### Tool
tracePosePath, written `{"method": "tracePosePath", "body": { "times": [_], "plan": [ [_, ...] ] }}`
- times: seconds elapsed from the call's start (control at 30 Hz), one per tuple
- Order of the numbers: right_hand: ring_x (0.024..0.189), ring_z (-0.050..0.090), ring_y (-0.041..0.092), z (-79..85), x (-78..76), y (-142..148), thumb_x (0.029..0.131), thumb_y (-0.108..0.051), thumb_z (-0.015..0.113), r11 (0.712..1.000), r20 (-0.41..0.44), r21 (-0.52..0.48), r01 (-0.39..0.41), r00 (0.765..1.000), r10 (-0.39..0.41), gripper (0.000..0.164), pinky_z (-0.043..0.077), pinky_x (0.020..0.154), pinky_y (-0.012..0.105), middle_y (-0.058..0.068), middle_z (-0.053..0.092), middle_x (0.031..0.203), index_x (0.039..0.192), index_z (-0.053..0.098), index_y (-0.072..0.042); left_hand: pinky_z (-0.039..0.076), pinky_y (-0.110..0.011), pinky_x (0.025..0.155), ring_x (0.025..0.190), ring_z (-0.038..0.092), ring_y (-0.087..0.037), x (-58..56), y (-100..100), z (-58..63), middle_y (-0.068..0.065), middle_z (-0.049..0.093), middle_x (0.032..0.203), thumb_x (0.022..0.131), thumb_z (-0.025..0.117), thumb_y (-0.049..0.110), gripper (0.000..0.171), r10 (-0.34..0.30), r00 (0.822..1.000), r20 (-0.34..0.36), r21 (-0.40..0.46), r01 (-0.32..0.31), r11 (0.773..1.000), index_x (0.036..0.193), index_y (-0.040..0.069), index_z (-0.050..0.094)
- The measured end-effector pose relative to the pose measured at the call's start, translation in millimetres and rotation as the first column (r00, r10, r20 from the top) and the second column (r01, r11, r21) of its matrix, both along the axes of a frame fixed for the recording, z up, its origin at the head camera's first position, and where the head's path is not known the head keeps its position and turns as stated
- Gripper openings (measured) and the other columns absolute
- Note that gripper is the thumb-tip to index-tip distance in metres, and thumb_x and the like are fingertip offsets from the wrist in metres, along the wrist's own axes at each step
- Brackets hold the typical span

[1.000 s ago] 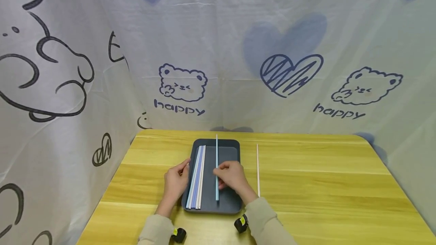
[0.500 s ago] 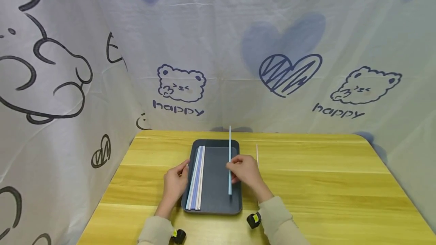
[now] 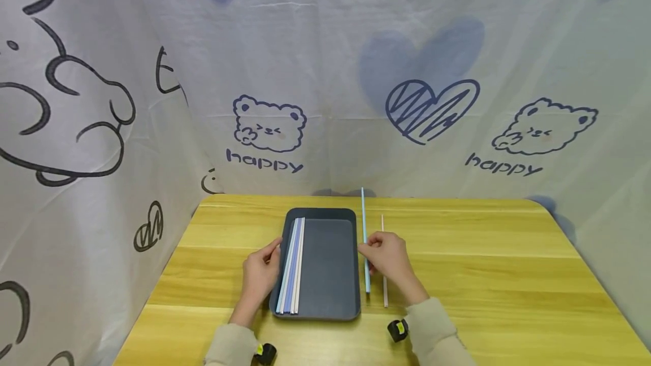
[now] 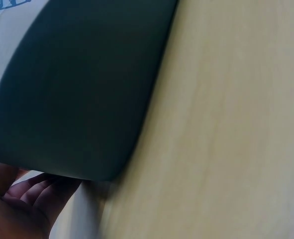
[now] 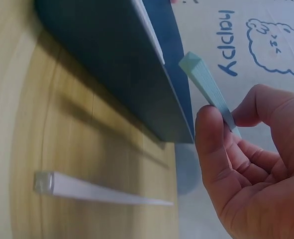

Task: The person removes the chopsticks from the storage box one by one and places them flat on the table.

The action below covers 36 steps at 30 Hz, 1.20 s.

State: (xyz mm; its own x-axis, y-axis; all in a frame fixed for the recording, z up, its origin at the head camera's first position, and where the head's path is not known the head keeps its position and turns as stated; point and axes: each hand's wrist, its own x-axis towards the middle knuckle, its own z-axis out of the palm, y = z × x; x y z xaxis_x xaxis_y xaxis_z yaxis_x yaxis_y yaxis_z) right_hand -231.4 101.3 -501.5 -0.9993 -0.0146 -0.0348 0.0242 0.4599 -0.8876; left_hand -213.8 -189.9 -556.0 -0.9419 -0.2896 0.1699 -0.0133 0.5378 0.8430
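Note:
My right hand (image 3: 390, 254) pinches a light blue chopstick (image 3: 364, 218) between thumb and fingertips, just right of the dark grey tray (image 3: 329, 275). In the right wrist view the chopstick's square end (image 5: 194, 64) is raised, and a long shadow falls on the wood below. A pale pink chopstick (image 3: 385, 293) lies on the table beneath the right hand, roughly parallel to the tray. My left hand (image 3: 261, 273) grips the tray's left rim, thumb on top and fingers below it in the left wrist view. Several blue, purple and pale chopsticks (image 3: 291, 267) lie side by side along the tray's left side.
The tray stands on a yellow wood-grain table (image 3: 483, 275). Behind and to the left hangs a white curtain (image 3: 335, 129) printed with hearts and bears, close to the table's back edge.
My right hand has carried the light blue chopstick rightward, from above the tray to outside its right edge. The left hand keeps its grip on the rim, and the tray stays in place.

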Motion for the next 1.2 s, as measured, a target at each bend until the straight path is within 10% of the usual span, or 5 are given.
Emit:
{"method": "tracePosePath", "body": {
  "times": [1.2],
  "plan": [
    [0.047,0.064,0.019,-22.3,3.2,61,0.088,-0.011,0.071,0.978,0.071,0.185,0.098,0.991,-0.113,0.014,0.054,0.047,0.029,0.007,0.066,0.059,0.087,0.074,0.002,0.049,-0.020,0.057,0.079,0.070,-0.017,0.3,-1,-1.0,-0.019,0.079,0.116,0.104,0.062,0.009,0.030,-0.010,1.000,0.021,0.048,0.009,0.999,0.131,0.011,0.076]
  ]
}}
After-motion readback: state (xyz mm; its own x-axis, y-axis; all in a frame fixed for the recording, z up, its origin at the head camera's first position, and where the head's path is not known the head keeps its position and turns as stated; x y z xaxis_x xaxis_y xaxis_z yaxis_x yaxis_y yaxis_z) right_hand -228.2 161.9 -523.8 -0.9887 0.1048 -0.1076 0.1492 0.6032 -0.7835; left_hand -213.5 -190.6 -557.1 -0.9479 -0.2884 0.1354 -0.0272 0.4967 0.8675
